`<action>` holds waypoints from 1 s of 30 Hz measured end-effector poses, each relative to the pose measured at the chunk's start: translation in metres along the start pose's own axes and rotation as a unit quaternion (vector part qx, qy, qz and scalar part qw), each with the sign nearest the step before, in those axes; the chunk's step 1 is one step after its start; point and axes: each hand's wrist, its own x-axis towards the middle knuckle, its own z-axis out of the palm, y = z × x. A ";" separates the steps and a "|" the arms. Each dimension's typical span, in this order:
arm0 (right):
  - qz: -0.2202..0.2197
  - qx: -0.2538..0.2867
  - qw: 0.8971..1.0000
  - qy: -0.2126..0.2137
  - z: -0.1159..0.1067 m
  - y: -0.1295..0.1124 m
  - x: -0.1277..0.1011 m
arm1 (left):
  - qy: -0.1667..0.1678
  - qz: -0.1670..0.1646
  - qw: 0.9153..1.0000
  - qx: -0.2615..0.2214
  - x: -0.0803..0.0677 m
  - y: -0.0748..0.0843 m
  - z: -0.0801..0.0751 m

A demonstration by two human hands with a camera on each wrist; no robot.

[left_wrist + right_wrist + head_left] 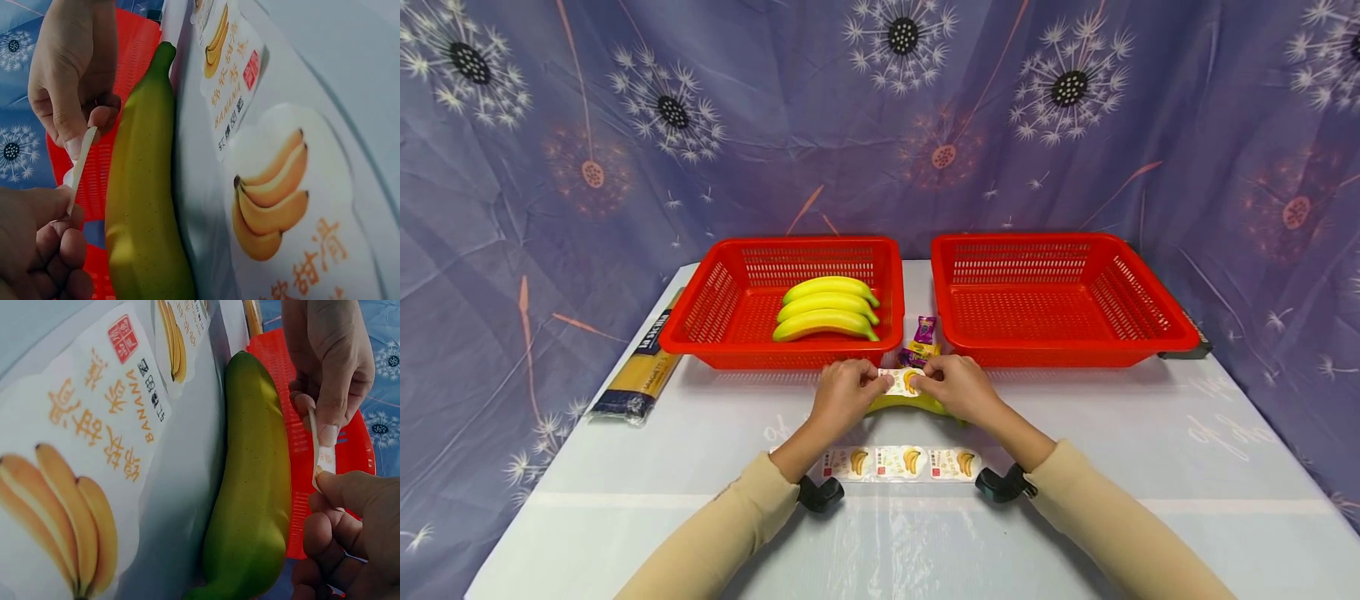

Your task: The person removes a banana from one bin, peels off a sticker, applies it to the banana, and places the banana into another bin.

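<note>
On the table (pixel 1150 467), both hands pinch a sticker (pixel 901 382) above a banana (pixel 917 406)

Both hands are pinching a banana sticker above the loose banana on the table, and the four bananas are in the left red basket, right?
Not quite: the left red basket holds three bananas, not four, as the head view shows. The rest stands: the left hand and right hand pinch the banana sticker above the loose banana on the table.

Baskets (pixel 790 287) red mesh; bananas (pixel 827 308) yellow; banana (pixel 147 206) on table yellow-green; sticker (pixel 901 382) white with banana print; backdrop (pixel 550 125) blue, dandelion-patterned.
</note>
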 end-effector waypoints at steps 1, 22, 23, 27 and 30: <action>-0.005 -0.010 1.000 0.002 0.000 0.000 0.000 | 0.005 0.008 1.000 0.012 0.000 0.000 0.001; -0.015 -0.098 0.995 0.003 0.006 -0.006 0.009 | 0.021 0.046 0.994 0.097 0.001 -0.001 0.013; -0.017 -0.100 0.995 0.003 0.006 -0.006 0.009 | 0.022 0.046 0.994 0.098 0.001 -0.001 0.014; -0.034 -0.117 0.992 0.013 0.007 -0.007 0.009 | 0.031 0.050 0.992 0.110 0.002 -0.001 0.016; -0.052 -0.135 0.989 0.030 0.008 -0.008 0.008 | 0.040 0.056 0.989 0.128 0.002 0.000 0.017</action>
